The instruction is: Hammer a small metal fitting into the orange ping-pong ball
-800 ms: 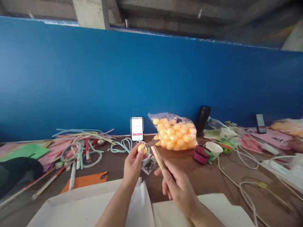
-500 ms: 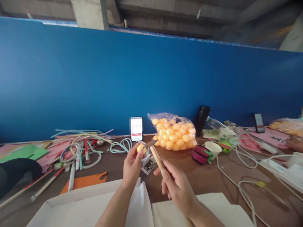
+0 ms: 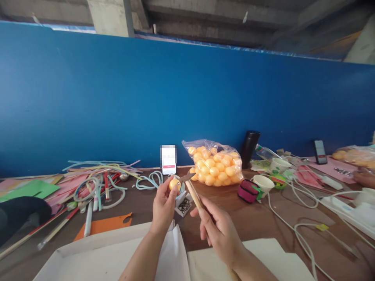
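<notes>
From here, I can't see all of the yellow ball (image 3: 175, 184), because the left hand (image 3: 164, 203) hides some of it. I can't tell if the hammer (image 3: 193, 194) touches it. The right hand (image 3: 218, 228) covers part of the hammer. The shiny bits (image 3: 185, 205) are too small to name. The phone (image 3: 168, 160) is blurry on top. A dark thing (image 3: 23, 212) and another person's hand (image 3: 365, 177) get cut off at the sides.

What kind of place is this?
It looks like a craft workshop, though I can't be sure. There's a clear bag of orange balls, a messy pile of coloured strips and tubes, and a hammer in the person's right hand.
</notes>
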{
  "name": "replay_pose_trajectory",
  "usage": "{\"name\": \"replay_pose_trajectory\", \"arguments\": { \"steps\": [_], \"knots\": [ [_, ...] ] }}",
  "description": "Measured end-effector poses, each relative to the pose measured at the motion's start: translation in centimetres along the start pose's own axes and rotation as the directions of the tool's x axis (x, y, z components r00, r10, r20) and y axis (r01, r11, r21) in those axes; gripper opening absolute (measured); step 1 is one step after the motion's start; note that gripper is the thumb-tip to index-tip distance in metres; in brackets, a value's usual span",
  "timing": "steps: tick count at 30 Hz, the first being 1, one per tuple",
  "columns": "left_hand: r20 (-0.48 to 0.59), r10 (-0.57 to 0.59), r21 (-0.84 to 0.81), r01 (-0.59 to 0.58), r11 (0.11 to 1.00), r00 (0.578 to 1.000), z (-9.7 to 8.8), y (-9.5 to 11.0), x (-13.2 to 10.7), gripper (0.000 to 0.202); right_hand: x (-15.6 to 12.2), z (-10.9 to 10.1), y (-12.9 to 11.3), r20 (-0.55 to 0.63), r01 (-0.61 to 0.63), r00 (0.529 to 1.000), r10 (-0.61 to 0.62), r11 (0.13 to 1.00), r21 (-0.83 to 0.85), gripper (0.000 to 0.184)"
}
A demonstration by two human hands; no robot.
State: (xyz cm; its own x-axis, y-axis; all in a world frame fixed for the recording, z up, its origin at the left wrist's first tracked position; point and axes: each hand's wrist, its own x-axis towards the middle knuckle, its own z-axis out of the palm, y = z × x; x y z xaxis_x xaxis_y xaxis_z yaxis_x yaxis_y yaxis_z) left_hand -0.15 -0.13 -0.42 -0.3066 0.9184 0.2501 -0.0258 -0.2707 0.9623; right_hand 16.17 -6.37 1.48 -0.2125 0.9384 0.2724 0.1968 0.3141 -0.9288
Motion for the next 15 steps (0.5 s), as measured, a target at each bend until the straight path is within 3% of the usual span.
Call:
{"name": "replay_pose_trajectory", "arguments": {
  "steps": [15],
  "knots": [
    [-0.009,-0.038,-0.014,0.038,0.999,0.999,0.01,0.32,0.17,0.057,-0.16,0.10,-0.05,0.007,0.016,1.000,-0.016,1.000,0.003,0.038]
  ]
}}
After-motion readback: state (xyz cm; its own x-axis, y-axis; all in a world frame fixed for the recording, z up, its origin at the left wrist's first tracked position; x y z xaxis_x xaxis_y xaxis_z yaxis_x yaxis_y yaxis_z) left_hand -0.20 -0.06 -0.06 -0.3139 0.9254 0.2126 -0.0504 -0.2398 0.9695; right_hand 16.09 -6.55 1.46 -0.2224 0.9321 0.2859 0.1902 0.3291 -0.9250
